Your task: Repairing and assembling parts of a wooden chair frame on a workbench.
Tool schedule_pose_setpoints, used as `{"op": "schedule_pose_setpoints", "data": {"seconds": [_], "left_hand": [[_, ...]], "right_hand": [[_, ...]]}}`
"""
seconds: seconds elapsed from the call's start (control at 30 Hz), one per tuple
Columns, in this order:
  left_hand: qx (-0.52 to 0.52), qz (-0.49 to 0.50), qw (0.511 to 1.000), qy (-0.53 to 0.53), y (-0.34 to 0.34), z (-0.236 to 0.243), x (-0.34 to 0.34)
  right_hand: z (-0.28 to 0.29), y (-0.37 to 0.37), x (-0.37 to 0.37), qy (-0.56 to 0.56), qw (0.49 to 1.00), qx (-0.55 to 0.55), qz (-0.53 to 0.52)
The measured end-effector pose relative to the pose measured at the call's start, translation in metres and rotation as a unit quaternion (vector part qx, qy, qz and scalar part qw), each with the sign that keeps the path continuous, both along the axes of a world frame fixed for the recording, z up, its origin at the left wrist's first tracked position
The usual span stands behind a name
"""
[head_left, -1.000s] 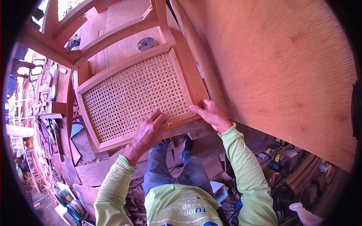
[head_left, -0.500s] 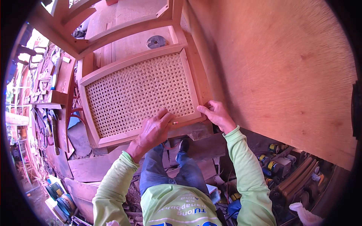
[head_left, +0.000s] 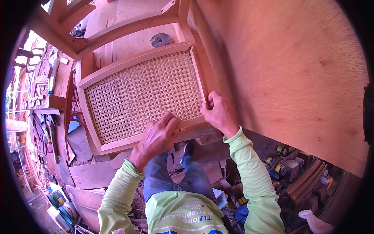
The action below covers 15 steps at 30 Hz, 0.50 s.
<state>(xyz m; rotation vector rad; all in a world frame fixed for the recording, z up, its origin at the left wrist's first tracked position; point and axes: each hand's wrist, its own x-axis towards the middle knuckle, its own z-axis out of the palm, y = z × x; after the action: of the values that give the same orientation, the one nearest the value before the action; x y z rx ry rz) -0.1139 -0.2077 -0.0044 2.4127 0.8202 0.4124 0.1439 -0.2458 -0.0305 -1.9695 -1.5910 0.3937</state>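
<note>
A person in a lime-green long-sleeved shirt and jeans looks down at a caned seat panel (head_left: 142, 93) set inside a wooden chair frame (head_left: 117, 29).

Nearest, the left hand (head_left: 157, 136) rests on the panel's near rail, fingers curled around what looks like a pencil, its tip at the wood. The right hand (head_left: 218, 113) grips the panel's near right corner, fingers closed over the rail.

The panel likely handles as light and stiff at its solid wooden border, which is the safe place to hold. The woven cane centre looks springy and fragile, and would probably give or tear under a pressing thumb.

It is a pale, rounded rectangle of light wood filled with open honey-coloured cane mesh in a regular pattern of small holes.

Beyond it the chair frame's curved rails arch across. A large plywood sheet (head_left: 288, 74) fills the right side, with a sanding disc (head_left: 161, 39) lying farther off.
</note>
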Motion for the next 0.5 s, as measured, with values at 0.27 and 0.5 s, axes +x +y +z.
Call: {"op": "schedule_pose_setpoints", "data": {"seconds": [0.27, 0.5], "left_hand": [[0.070, 0.095, 0.993, 0.002, 0.032, -0.001, 0.009], [-0.048, 0.041, 0.992, -0.110, -0.007, 0.050, 0.016]], "right_hand": [[0.006, -0.013, 0.046, 0.511, 0.851, -0.111, -0.049], [0.028, -0.084, 0.045, 0.589, 0.791, -0.072, -0.149]]}}
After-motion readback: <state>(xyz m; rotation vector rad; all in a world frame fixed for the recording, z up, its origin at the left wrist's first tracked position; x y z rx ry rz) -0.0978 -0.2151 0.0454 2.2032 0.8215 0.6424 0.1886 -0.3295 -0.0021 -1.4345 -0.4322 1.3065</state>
